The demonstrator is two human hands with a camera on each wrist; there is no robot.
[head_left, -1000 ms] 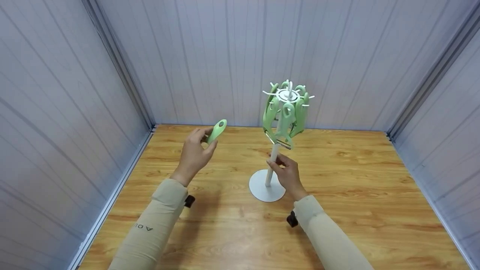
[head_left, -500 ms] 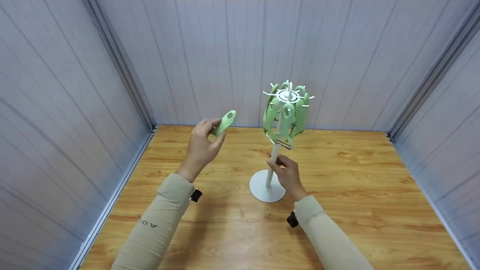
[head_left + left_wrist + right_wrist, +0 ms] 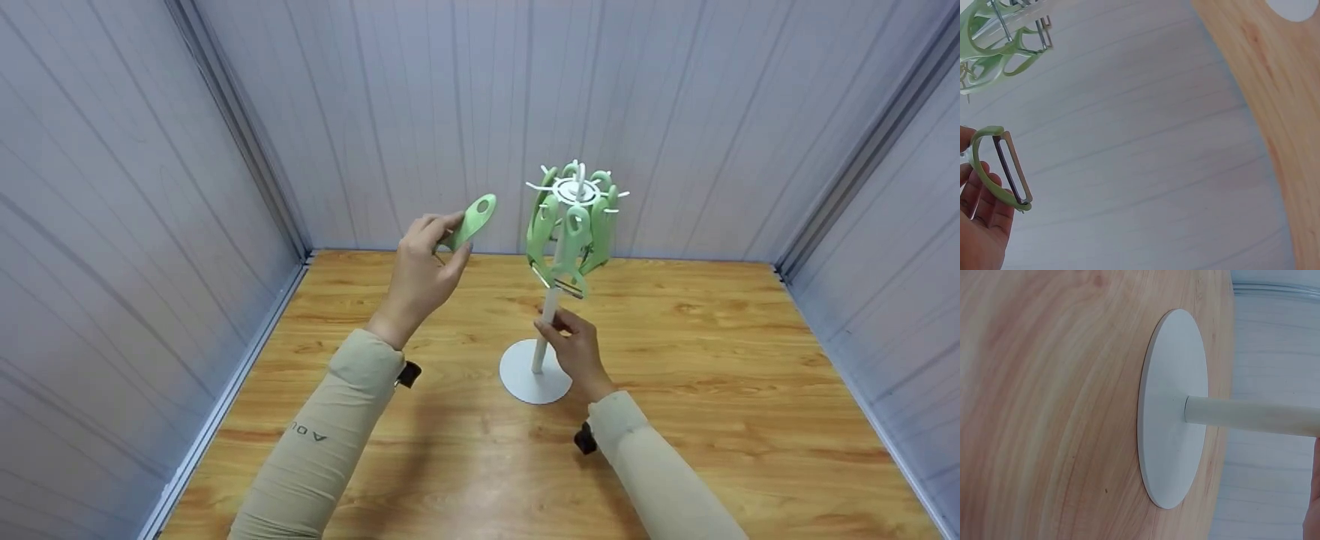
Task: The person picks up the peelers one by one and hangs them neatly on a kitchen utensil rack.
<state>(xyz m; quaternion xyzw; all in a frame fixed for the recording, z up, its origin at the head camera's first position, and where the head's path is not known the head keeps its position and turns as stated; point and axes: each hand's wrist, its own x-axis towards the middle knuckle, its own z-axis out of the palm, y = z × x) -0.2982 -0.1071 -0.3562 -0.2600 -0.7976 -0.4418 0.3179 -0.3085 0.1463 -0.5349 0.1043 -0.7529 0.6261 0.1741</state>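
Observation:
My left hand (image 3: 426, 266) pinches a green peeler (image 3: 477, 217) between thumb and fingers, its holed handle end pointing up and right. In the left wrist view the peeler's curved head and metal blade (image 3: 1013, 167) show beyond the fingers. To the right stands a white rack (image 3: 546, 311) with a ring of hooks (image 3: 576, 190) at its top. Several green peelers (image 3: 574, 238) hang from those hooks, blades down. My right hand (image 3: 576, 349) grips the rack's pole below them; in the right wrist view only a bit of that hand shows beside the pole (image 3: 1252, 416).
The rack's round white base (image 3: 1171, 410) rests flat on the wooden table (image 3: 712, 375). Pale panelled walls (image 3: 390, 112) rise at the back and on both sides. Some hooks stick out past the hanging peelers.
My left hand has moved up and to the right with the peeler, nearer to the rack. The right hand and the rack have stayed in place.

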